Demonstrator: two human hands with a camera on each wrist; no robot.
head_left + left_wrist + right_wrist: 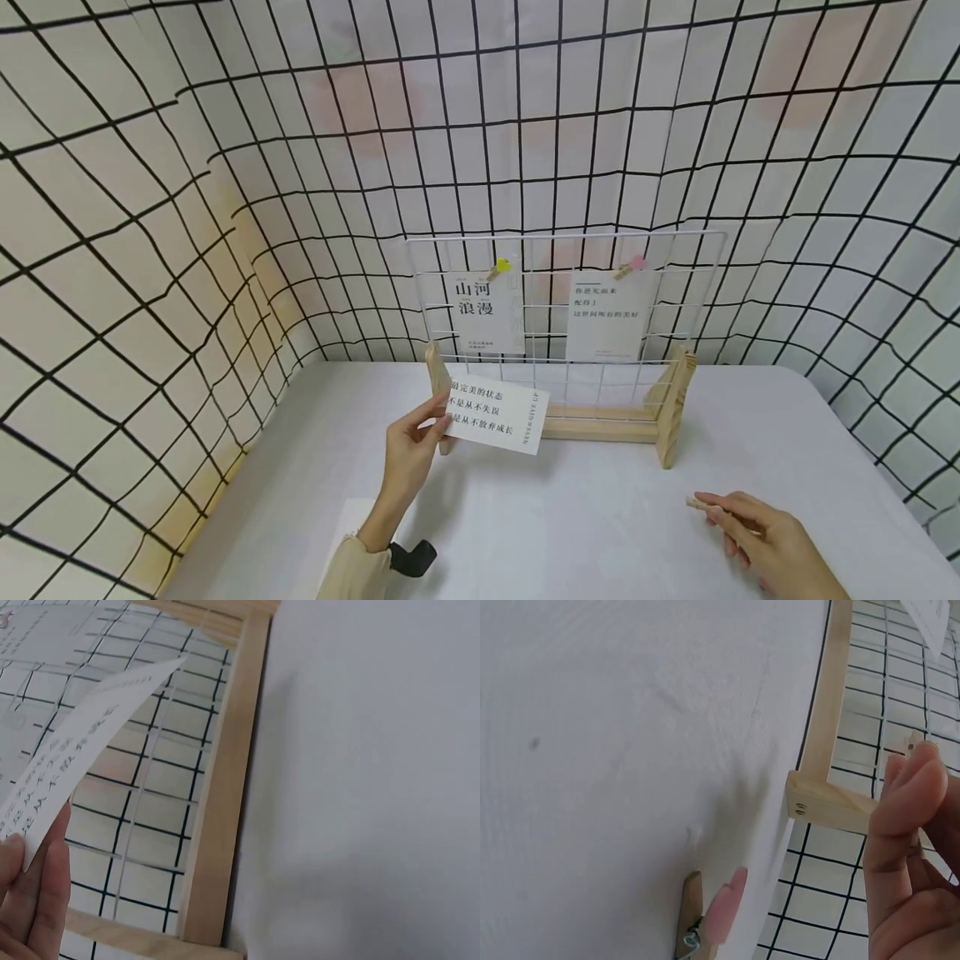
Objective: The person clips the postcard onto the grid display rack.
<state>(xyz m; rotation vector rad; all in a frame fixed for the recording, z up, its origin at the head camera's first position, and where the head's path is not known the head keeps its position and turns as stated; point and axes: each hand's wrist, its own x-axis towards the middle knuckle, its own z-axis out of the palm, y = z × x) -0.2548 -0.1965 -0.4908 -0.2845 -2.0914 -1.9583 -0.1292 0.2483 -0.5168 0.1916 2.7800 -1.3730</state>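
My left hand (411, 442) pinches a white card (495, 417) by its left edge, thumb in front. The card bears printed Chinese lines and is tilted before the lower left of a white wire grid rack (566, 235). In the left wrist view the card (90, 742) slants up from the fingertips. My right hand (765, 537), to the right of the rack's wooden base (600, 429), pinches a small wooden clothespin (701, 502) between thumb and fingers. In the right wrist view that hand (911, 847) hides most of the clothespin (913, 741).
Two printed cards hang on the rack: the left card (487, 321) under a yellow-topped clip (501, 266), the right card (606, 321) under a pink-topped clip (636, 263). A pink-trimmed clothespin (705, 915) shows low in the right wrist view. Black-gridded cloth (525, 125) encloses the white table (570, 508).
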